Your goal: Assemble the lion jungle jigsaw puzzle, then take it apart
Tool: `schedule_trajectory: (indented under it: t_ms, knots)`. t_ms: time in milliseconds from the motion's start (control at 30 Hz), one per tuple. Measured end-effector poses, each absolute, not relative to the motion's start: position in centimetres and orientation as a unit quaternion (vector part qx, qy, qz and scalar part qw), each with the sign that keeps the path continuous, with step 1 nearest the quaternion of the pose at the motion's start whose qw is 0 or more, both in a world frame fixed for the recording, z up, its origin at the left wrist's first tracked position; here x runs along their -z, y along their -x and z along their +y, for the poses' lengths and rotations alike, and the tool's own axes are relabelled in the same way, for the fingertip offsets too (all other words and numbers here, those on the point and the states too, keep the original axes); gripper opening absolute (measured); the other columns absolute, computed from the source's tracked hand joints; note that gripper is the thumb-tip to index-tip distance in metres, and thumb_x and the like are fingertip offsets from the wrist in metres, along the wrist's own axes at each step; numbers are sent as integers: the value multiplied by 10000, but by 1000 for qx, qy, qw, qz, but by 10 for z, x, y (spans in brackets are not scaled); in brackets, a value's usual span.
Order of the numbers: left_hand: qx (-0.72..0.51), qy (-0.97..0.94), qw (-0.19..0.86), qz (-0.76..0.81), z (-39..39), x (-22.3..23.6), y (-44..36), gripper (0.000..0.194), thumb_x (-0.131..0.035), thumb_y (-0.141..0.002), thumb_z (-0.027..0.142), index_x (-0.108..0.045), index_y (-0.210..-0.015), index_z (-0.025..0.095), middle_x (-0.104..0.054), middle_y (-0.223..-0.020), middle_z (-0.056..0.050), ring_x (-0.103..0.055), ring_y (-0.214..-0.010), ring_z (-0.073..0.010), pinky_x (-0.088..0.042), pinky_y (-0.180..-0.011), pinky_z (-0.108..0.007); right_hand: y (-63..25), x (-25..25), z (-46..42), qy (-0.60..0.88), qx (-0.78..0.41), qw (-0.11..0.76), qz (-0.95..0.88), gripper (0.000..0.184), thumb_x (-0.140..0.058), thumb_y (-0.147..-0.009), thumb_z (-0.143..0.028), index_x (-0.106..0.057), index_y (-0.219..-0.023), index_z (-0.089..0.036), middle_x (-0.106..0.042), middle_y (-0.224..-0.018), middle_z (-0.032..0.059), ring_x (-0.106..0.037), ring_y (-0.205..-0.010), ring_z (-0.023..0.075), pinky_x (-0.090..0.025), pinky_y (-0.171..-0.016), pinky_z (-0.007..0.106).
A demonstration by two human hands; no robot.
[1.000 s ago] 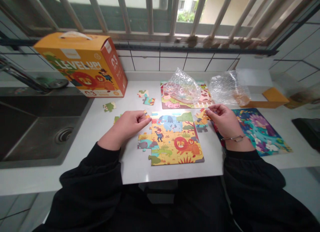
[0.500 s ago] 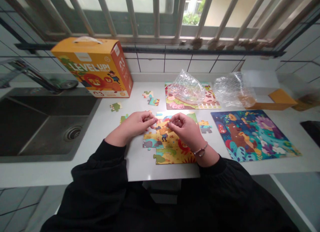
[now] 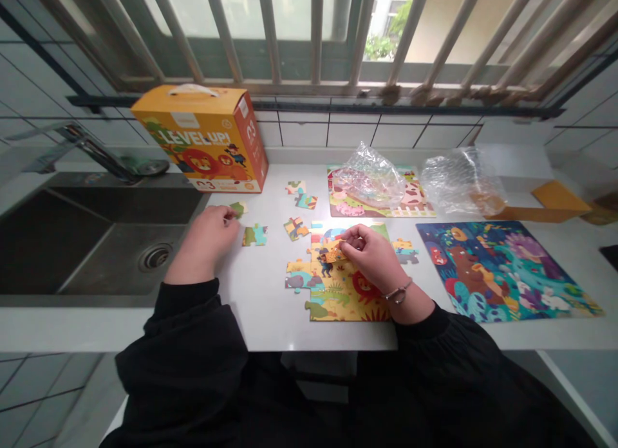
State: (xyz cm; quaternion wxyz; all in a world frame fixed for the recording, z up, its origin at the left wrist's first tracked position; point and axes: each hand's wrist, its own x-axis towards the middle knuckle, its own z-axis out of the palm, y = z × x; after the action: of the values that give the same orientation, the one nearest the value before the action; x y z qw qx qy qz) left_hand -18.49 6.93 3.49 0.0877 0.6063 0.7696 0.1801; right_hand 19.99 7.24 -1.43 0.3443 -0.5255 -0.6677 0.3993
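Observation:
My left hand point(image 3: 205, 242) is over the counter beside the sink, fingers curled together at a green puzzle piece point(image 3: 238, 208) that they partly cover. Above the partly assembled jigsaw puzzle point(image 3: 345, 297), my right hand point(image 3: 371, 255) is closed in a pinch at a yellow-orange puzzle piece point(image 3: 337, 252), mostly hidden by the fingers. The puzzle shows a red-maned lion and a crocodile on yellow. Loose pieces lie around it: a green and blue one point(image 3: 255, 235), an orange one point(image 3: 296, 228), a blue striped one point(image 3: 306, 199) and a yellow and blue one point(image 3: 404, 251).
An orange puzzle box point(image 3: 207, 145) stands at the back left, beside the sink point(image 3: 106, 242). Clear plastic wrap point(image 3: 369, 177) lies over a farm puzzle point(image 3: 347, 206). A dark blue puzzle point(image 3: 502, 268) lies to the right, with bubble wrap point(image 3: 456, 181) and an open carton point(image 3: 535, 206) behind.
My left hand has moved left, from the puzzle's upper left to the green piece near the sink. My right hand stays pinched above the puzzle. The view has shifted slightly.

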Motion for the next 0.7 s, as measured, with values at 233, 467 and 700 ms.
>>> schedule_trajectory:
  t_ms: [233,467,700]
  knots:
    - [-127,-723,166,658,74,-19,185,613,-819,-766,599,-805,-1243,214,-725,-1319,-166,-667,-1294,-387,-518,-1185,-490,-201,15,73,539,-391,342,-663,154,-741,-884,-387,-715,-966,-259,-704,-736,-12,-638,-657,189,-446,-608,319]
    - [-163,-681,206,683,74,-23,178,536,-927,-642,501,-680,-1044,248,-698,-982,-51,-672,-947,-295,-531,-856,-401,-201,17,75,542,-385,336,-668,155,-737,-888,-383,-717,-972,-255,-730,-775,-2,-644,-666,186,-456,-620,323]
    - [-246,-629,300,674,69,-30,154,386,-815,-823,563,-586,-866,255,-640,-759,-3,-597,-679,-200,-425,-640,-331,-203,20,76,540,-380,337,-671,154,-747,-898,-388,-714,-979,-262,-693,-730,-20,-651,-669,190,-451,-615,316]
